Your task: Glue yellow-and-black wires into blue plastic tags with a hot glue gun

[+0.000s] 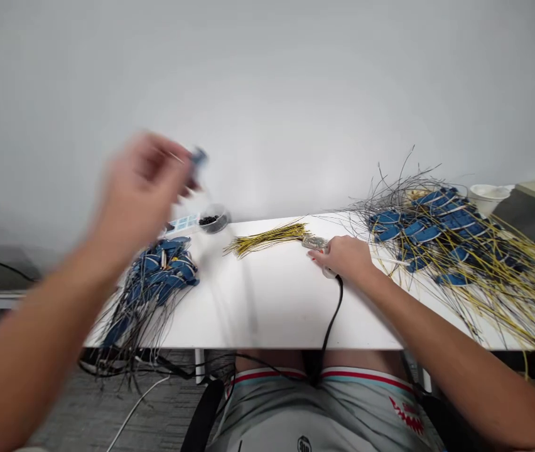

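My left hand [147,176] is raised over the left side of the table and smeared by motion. Its fingers pinch a small blue piece [198,158], too blurred to name more exactly. My right hand [346,256] rests at the middle right of the table, fingers closed around a clear plastic device [315,242] with a black cord [335,312]; much of the device is hidden by the hand. Just left of it lies a bundle of yellow and black wires [270,237]. Below my left hand is a pile of blue pieces with dark wires [168,270].
A clear round dish [215,218] of small black parts stands near the wall. At right, a heap of blue pieces with yellow and black wires [451,235] spreads over the white table [277,301]. Behind it stands a white cup [488,198]. Cables hang below the table edge.
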Demonstrator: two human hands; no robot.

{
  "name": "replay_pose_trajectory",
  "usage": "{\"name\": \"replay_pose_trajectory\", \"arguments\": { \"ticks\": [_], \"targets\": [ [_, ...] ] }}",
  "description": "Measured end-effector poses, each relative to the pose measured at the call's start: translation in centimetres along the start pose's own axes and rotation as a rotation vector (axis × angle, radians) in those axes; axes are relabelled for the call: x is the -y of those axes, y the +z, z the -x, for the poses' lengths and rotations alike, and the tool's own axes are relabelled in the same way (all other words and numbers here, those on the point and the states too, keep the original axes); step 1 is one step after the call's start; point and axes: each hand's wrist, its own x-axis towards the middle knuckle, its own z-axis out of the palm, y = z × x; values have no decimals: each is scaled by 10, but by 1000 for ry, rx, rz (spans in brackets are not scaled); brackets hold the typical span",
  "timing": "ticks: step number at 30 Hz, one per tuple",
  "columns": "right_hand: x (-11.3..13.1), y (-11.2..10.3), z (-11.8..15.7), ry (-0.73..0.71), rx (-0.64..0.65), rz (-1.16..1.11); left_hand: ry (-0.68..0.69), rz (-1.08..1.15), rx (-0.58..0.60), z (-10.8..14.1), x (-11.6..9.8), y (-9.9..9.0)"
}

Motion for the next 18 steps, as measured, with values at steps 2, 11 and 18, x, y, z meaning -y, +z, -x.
{"name": "replay_pose_trajectory", "arguments": {
  "ticks": [2,11,18],
  "targets": [
    [-1,0,3,15,-5,42,-40,14,243,26,11,57],
    [-19,12,11,147,-8,-183,135,-222,397,70,98,199],
    [-16,20,6,125,-115,-406,93,-289,320,58,130,188]
  ]
}}
